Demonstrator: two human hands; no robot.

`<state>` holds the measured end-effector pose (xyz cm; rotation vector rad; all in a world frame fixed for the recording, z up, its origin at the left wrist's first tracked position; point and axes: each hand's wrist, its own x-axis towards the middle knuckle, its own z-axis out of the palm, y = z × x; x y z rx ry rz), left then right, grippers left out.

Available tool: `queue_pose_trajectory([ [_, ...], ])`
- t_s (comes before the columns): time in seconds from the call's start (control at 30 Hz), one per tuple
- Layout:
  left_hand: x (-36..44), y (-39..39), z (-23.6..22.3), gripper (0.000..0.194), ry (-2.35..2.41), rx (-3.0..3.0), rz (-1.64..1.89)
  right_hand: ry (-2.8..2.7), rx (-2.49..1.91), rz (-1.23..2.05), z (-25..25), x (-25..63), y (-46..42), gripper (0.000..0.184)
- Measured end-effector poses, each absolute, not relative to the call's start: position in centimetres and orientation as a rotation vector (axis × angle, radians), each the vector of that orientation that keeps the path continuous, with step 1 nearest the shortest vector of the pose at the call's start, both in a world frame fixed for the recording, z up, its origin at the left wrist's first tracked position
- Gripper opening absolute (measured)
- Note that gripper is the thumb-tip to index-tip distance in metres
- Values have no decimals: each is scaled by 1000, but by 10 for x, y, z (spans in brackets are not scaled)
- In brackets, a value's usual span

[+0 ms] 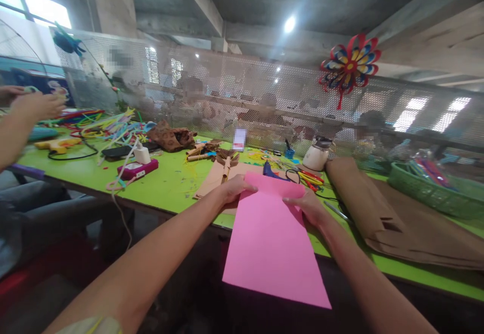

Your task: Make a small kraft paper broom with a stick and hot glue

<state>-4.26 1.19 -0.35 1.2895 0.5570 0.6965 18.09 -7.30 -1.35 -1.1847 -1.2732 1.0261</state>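
Note:
A sheet of pink paper [274, 248] is held up at the table's front edge, its lower part hanging over the side. Its far end is bent over into a curve between my hands. My left hand [237, 188] grips the left edge near that curve, thumb on top. On the opposite edge, my right hand [307, 204] pinches the sheet with the thumb on the face and the fingers mostly hidden behind. Just beyond the paper lies a blue glue gun [270, 170]. Brown paper sheets [212, 180] lie on the table by my left hand.
On the green table [177, 172] are a pink power strip [138, 169] with its cord hanging off the edge, a white jug [316, 155], folded brown paper [372, 208] and a green basket [434, 187]. At the left, a co-worker's hands [36, 103] hold something small.

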Motion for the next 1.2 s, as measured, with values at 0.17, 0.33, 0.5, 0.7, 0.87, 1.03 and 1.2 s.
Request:
queue_pose_trajectory([
  [0.17,-45,19,-4,41,729,1578,794,-1313,-1247,1074,-13,180,-75,49],
  [0.33,-45,27,-2,40,848,2103,708,-1517,-1374,1039,-3,198,-65,46],
  [0.5,-43,26,4,36,908,2403,583,-2115,-1695,480,24,200,-45,48],
  [0.7,-40,26,9,32,916,2570,475,-2672,-1728,165,36,167,-23,45],
  [0.87,-31,25,26,32,1029,2800,184,-2709,-1658,147,36,157,-18,35],
  [1.03,-22,14,43,32,981,3000,25,-2645,-1635,120,35,157,-29,22],
  [1.2,-22,8,42,21,969,3021,-24,-2600,-1629,96,31,156,-38,12],
])
